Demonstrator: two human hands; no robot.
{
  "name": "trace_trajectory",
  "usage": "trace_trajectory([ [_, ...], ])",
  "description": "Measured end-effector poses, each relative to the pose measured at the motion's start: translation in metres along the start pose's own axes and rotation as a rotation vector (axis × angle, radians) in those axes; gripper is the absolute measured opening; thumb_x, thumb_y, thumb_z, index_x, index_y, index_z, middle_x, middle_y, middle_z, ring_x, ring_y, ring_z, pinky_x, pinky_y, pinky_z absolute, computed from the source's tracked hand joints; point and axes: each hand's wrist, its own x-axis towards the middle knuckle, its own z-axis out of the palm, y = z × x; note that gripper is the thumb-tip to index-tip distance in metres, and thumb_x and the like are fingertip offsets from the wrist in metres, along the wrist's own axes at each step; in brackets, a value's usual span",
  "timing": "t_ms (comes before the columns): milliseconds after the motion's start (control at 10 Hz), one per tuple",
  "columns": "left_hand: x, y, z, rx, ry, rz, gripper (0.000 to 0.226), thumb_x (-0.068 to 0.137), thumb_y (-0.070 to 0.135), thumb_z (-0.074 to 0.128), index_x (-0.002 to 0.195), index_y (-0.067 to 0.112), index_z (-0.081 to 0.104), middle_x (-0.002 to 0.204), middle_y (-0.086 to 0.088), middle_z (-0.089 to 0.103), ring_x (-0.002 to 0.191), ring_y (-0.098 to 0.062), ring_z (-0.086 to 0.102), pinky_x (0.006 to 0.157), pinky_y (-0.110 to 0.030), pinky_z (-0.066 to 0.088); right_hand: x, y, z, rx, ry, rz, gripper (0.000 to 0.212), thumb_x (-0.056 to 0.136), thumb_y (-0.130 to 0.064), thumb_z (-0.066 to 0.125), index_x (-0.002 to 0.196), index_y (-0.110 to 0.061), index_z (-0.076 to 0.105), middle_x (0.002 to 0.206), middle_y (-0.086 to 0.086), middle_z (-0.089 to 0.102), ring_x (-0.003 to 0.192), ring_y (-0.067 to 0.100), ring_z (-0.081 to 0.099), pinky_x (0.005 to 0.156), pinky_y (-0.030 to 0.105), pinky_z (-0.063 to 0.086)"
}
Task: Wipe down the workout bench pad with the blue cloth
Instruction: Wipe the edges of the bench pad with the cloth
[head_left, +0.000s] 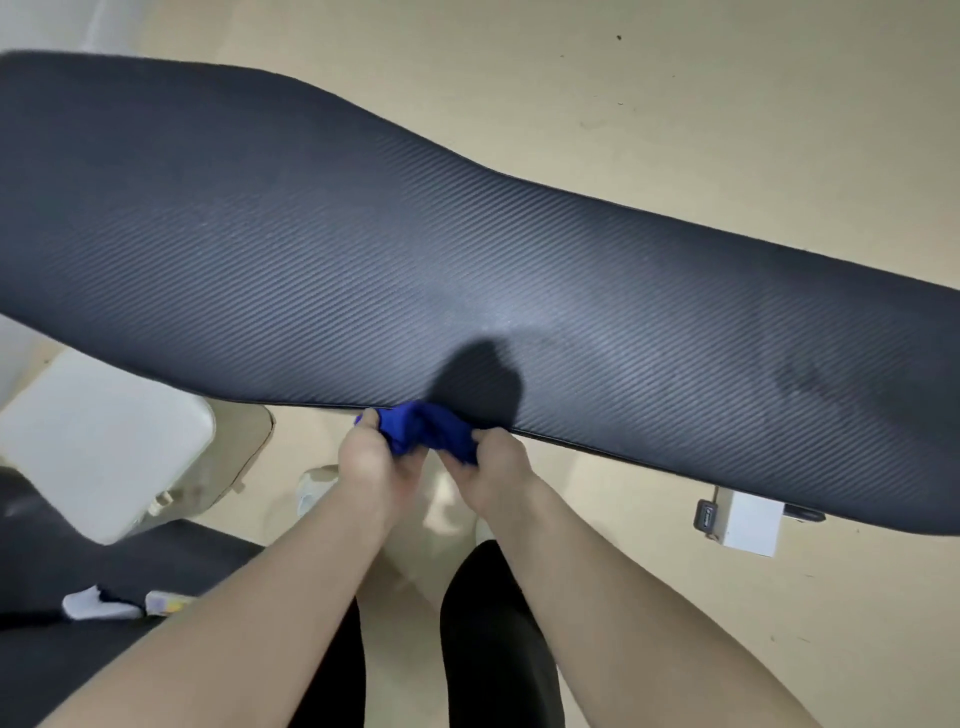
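Observation:
The workout bench pad (363, 249) is long, dark and ribbed, and runs across the view from upper left to lower right. A bunched blue cloth (423, 428) sits at the pad's near edge, close to its middle. My left hand (371, 460) grips the cloth's left side and my right hand (491, 467) grips its right side. Both hands are just below the pad's edge, and their shadow falls on the pad above the cloth. Much of the cloth is hidden by my fingers.
A white padded block (98, 441) stands at the lower left beside a dark mat (52, 649). A white bracket (748, 522) of the bench frame shows under the pad at the right. My legs in black (493, 639) stand on the beige floor (727, 104).

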Motion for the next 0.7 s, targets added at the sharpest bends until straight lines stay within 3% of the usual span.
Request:
trace_trajectory([
  [100,-0.001,-0.037,0.015,0.046,-0.089,0.067,0.043,0.103,0.02,0.024,0.064,0.005,0.036,0.052,-0.017,0.047,0.044,-0.021,0.056,0.065,-0.038,0.051,-0.009,-0.016,-0.039,0.112,0.076,-0.028,0.031,0.092,0.008,0.029,0.114,-0.002,0.049,0.115,0.018,0.052,0.094,0.033,0.056,0.085,0.039,0.048],
  [200,-0.004,-0.09,0.031,0.05,-0.052,-0.063,0.04,0.102,0.016,0.028,0.064,0.011,0.038,0.028,0.0,0.043,0.021,-0.011,0.042,0.042,-0.021,0.041,-0.017,-0.039,-0.09,0.152,0.187,-0.084,0.026,0.091,0.01,0.029,0.084,0.003,0.053,0.092,0.021,0.061,0.084,0.036,0.058,0.092,0.047,0.046],
  [300,-0.006,-0.108,0.034,0.038,-0.151,-0.146,0.032,0.099,0.013,0.033,0.072,0.016,0.048,0.039,0.004,0.051,0.03,-0.009,0.047,0.051,-0.021,0.046,-0.022,-0.055,-0.117,0.153,0.24,-0.126,0.025,0.09,0.009,0.032,0.085,0.001,0.055,0.084,0.013,0.059,0.071,0.027,0.057,0.069,0.038,0.052],
  [400,-0.003,-0.092,0.028,0.113,-0.19,-0.138,0.027,0.1,0.018,0.036,0.086,0.008,0.057,0.076,-0.008,0.062,0.07,-0.022,0.06,0.087,-0.042,0.048,-0.013,-0.043,-0.107,0.037,0.224,-0.125,0.024,0.086,0.005,0.037,0.09,-0.003,0.059,0.084,0.012,0.061,0.072,0.026,0.058,0.072,0.039,0.053],
  [500,0.006,-0.059,0.015,0.209,-0.214,-0.074,0.03,0.1,0.017,0.032,0.086,0.004,0.055,0.091,-0.014,0.06,0.086,-0.028,0.058,0.08,-0.043,0.048,-0.007,-0.024,-0.079,0.019,0.122,-0.06,0.023,0.083,0.005,0.034,0.088,-0.001,0.056,0.079,0.014,0.06,0.071,0.026,0.057,0.057,0.034,0.055],
  [600,0.011,-0.03,0.003,0.21,-0.21,-0.008,0.033,0.099,0.016,0.028,0.085,0.004,0.056,0.094,-0.014,0.06,0.083,-0.026,0.058,0.079,-0.04,0.049,-0.005,-0.016,-0.055,0.11,0.082,-0.01,0.023,0.083,0.01,0.029,0.075,-0.004,0.046,0.065,0.01,0.046,0.054,0.02,0.042,0.036,0.019,0.044],
  [700,0.006,-0.029,0.001,0.182,-0.276,-0.002,0.033,0.096,0.012,0.029,0.09,0.005,0.061,0.086,-0.009,0.07,0.083,-0.023,0.064,0.079,-0.039,0.053,-0.009,-0.018,-0.056,0.106,0.078,-0.056,0.024,0.083,0.013,0.031,0.076,-0.002,0.049,0.071,0.013,0.052,0.06,0.022,0.05,0.045,0.025,0.05],
])
